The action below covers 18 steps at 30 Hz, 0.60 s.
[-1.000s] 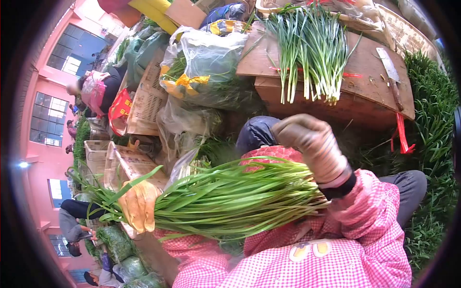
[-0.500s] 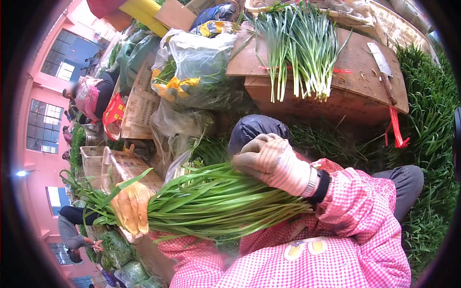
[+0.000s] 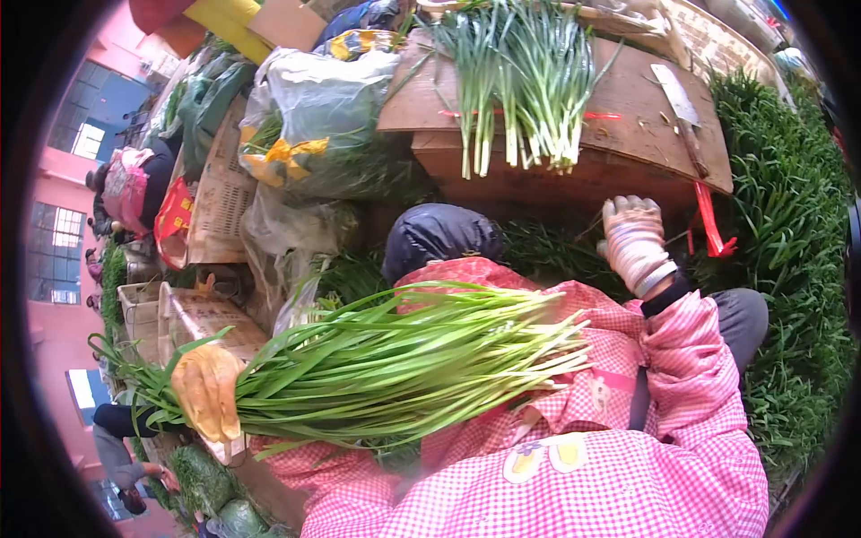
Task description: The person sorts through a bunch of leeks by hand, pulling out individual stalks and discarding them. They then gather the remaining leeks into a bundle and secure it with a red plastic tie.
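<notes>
My left hand point(image 3: 206, 390), in an orange-tan glove, is wrapped round the leafy end of a large bunch of green stalks point(image 3: 404, 363). The bunch lies across my lap, its pale stem ends pointing right. My right hand point(image 3: 635, 238), in a whitish knitted glove, is away from the bunch, below the board's front edge; its fingers are bent and whether they hold anything is hard to make out. On the wooden board point(image 3: 637, 108) lie more stalks point(image 3: 520, 81) with a red tie under them, and a knife point(image 3: 677, 112).
Red strips point(image 3: 708, 220) hang from the board's right corner. Piled greens point(image 3: 780, 269) stand at the right. Plastic bags of greens point(image 3: 327, 108) and crates point(image 3: 220, 197) are at the left. Other people point(image 3: 130, 193) are in the left background.
My right hand has left the bunch and moved right, towards the board's front edge. My left hand still grips the leafy end. The whole view has shifted slightly.
</notes>
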Tool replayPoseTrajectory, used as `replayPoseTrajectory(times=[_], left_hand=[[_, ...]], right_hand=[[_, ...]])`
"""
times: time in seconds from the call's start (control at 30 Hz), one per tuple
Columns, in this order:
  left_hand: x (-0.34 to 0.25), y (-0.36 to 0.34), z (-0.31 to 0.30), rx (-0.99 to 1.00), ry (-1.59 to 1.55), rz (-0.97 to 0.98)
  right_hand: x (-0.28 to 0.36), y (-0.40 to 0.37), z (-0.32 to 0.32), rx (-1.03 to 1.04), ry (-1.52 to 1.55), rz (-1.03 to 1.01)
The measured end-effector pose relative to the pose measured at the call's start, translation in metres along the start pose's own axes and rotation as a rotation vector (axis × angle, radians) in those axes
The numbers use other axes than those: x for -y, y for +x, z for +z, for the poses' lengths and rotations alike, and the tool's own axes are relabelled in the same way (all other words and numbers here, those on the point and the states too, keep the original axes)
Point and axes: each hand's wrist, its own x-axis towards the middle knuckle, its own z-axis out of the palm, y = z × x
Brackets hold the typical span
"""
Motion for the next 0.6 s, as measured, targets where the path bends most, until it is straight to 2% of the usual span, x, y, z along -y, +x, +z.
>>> replayPoseTrajectory(times=[0.07,0.13,0.2,0.27,0.3,0.4,0.43,0.5,0.57,0.6], left_hand=[[0.0,-0.011,0.005,-0.094,0.026,0.032],[0.001,-0.018,0.004,-0.014,0.014,0.099],[0.001,-0.013,-0.004,0.052,-0.006,0.111],[0.002,-0.005,-0.008,0.077,-0.043,0.077],[0.002,-0.003,-0.008,0.071,-0.053,0.07],[0.006,0.005,-0.01,0.061,-0.059,0.067],[0.009,0.007,-0.01,0.054,-0.055,0.078],[0.007,0.004,-0.008,0.01,-0.024,0.069],[0.0,-0.01,0.007,-0.083,0.041,0.037],[-0.002,-0.014,0.006,-0.056,0.018,0.044]], right_hand=[[0.018,-0.021,-0.005,-0.006,0.053,-0.029],[0.034,-0.035,0.009,0.077,1.071,-0.257],[0.063,-0.044,-0.003,0.072,1.032,-0.479],[0.081,-0.049,-0.001,0.117,0.998,-0.497],[0.087,-0.047,-0.001,0.081,0.77,-0.538],[0.104,-0.047,-0.018,0.564,1.574,-0.091],[0.106,-0.045,-0.035,0.683,1.778,0.113],[0.095,-0.044,-0.055,0.559,1.797,0.035],[0.061,-0.047,-0.059,0.392,1.795,-0.091],[0.038,-0.046,-0.055,0.315,1.829,-0.167]])
